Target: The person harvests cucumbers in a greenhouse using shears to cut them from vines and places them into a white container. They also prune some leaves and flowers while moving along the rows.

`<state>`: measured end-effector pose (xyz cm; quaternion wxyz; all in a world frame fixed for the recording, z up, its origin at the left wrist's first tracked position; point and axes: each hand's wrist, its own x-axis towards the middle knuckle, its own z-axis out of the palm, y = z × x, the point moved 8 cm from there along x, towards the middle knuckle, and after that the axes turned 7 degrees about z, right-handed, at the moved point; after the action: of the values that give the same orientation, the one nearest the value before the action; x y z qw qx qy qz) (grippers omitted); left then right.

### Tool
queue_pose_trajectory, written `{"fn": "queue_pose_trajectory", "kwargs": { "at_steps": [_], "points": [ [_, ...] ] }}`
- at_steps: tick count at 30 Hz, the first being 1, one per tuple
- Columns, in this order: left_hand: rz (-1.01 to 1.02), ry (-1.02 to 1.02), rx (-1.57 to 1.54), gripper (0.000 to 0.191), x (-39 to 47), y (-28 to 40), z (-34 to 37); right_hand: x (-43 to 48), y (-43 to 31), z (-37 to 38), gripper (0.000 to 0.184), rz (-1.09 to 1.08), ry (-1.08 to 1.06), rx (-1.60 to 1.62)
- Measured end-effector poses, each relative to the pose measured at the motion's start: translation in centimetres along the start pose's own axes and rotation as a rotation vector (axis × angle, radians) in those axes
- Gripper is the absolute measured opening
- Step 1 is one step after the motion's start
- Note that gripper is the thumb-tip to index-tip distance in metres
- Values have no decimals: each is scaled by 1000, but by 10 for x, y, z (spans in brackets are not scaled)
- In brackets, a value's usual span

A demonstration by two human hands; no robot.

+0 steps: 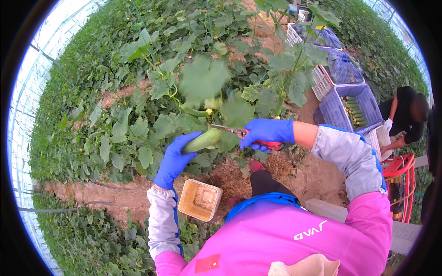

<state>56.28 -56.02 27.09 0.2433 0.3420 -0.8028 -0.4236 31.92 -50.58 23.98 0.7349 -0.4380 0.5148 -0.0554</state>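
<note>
My left hand [176, 158], in a blue glove, is closed around a thick, pale green cucumber [204, 140], tilted with one end up to the right. In a blue glove too, my right hand [264, 132] grips red-handled pruning shears [238, 132]. Their narrow blades point left, close above the cucumber's upper end. Whether the blades touch a stem is too small to tell. Just beyond, a young green fruit [194, 111] with a yellow flower [209, 111] at its tip hangs from the vine. Large vine leaves [203, 79] behind it are blurred.
A square plastic bucket [183, 196] stands on the soil below my left hand. Leafy vines [117, 138] climb strings ahead. At right, a blue-grey crate [371, 100] holds several cucumbers [355, 112], near filled blue bags [345, 65]. A crouching person [402, 114] works beside a red metal frame [400, 169].
</note>
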Motion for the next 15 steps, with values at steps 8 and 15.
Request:
{"fn": "queue_pose_trajectory", "kwargs": {
  "at_steps": [8, 15],
  "points": [
    [-200, 130, -739, 74, -49, -29, 26, 2, 14, 2, 24, -202, 115, 43],
    [-218, 482, -1369, 77, -148, -79, 39, 60, 141, 36, 38, -17, 39, 550]
  ]
}}
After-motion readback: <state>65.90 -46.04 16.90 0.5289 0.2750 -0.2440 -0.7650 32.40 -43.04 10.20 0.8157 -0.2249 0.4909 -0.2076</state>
